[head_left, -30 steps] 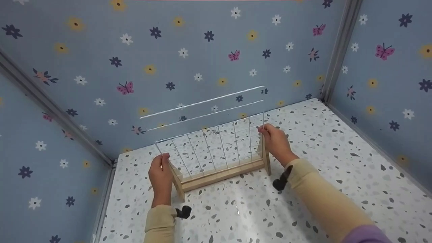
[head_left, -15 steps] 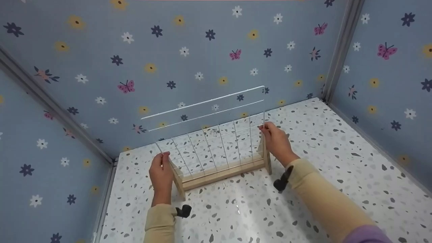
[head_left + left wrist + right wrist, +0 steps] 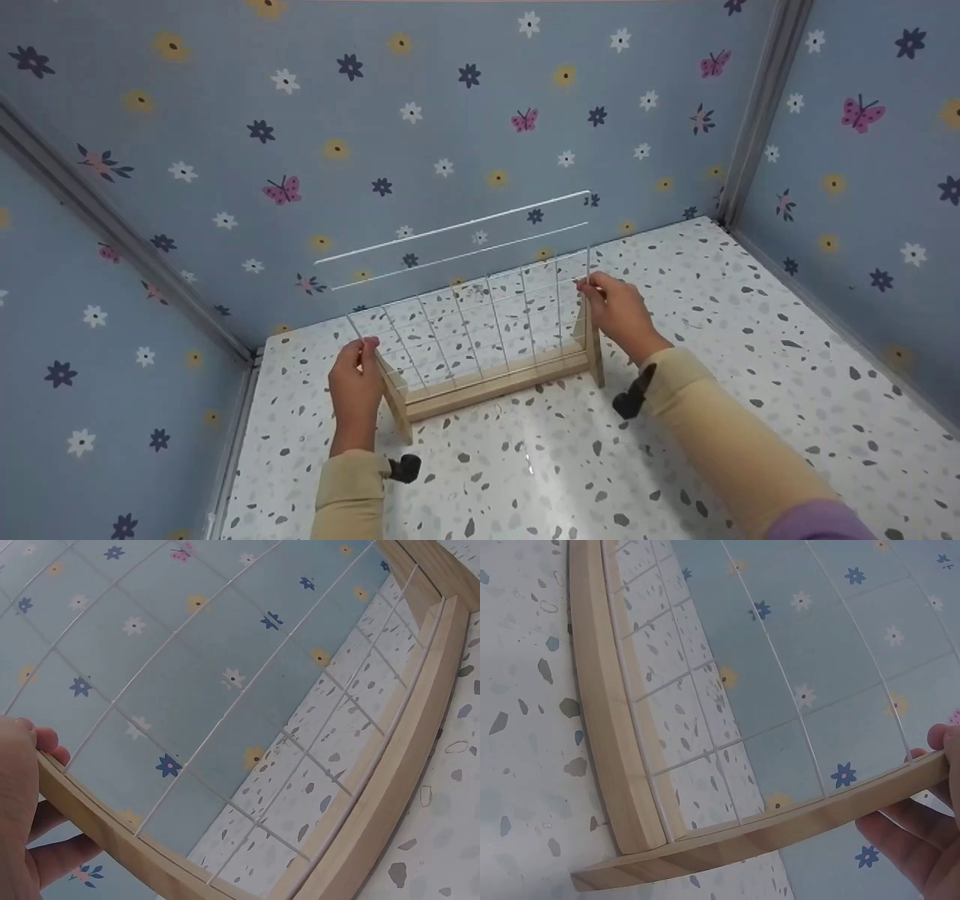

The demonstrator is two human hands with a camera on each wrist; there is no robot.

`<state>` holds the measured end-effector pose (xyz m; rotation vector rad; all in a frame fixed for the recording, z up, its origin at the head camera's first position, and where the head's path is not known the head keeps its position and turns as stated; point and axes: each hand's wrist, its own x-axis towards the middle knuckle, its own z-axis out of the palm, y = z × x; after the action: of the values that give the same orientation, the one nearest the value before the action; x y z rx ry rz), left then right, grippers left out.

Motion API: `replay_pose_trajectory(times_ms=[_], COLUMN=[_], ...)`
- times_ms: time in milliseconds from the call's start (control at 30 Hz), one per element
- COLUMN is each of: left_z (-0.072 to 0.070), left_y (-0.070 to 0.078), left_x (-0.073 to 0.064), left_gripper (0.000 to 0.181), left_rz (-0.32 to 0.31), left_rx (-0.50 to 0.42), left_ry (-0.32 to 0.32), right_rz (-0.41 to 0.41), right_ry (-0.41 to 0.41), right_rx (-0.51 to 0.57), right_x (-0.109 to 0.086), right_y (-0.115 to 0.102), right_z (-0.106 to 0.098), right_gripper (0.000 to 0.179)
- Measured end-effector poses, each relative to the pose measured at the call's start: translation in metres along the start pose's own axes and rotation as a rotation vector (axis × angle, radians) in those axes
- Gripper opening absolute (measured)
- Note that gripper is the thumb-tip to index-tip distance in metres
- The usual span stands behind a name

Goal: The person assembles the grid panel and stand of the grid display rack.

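A white wire grid [image 3: 454, 227] stands upright in a wooden frame with a base rail [image 3: 499, 388] and a slanted post at each end. My left hand [image 3: 355, 386] grips the upper end of the left post; in the left wrist view, fingers and thumb lie on both sides of that wooden post [image 3: 105, 814]. On the other side, my right hand [image 3: 619, 311] pinches the top of the right post, and the right wrist view shows its fingers around the wood [image 3: 735, 844]. Wires meet the posts and the rail along their inner edges.
The rack rests on a white speckled tabletop [image 3: 570, 465]. Blue flowered panels rise behind it [image 3: 450, 90] and at both sides, joined by grey metal corner strips [image 3: 757, 112]. Beige sleeves cover both forearms, each with a small black wrist device [image 3: 405, 469].
Both hands keep their hold and the rack stays in place. The forearms have shifted very slightly outward, and the head view has moved a little.
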<state>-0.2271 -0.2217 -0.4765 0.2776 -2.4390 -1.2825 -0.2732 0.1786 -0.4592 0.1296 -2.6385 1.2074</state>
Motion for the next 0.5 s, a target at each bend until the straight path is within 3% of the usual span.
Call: replay_pose_trajectory(times_ms=[500], left_z=[-0.0026], left_y=[0.0021], left_x=[-0.0011], left_gripper=[0.030], left_rz=[0.016], left_rx=[0.012], left_ry=[0.009], right_rz=[-0.036], right_ry=[-0.008], right_rx=[0.016], right_x=[-0.0008], right_y=[0.0021], right_z=[-0.0008], right_gripper=[0.021])
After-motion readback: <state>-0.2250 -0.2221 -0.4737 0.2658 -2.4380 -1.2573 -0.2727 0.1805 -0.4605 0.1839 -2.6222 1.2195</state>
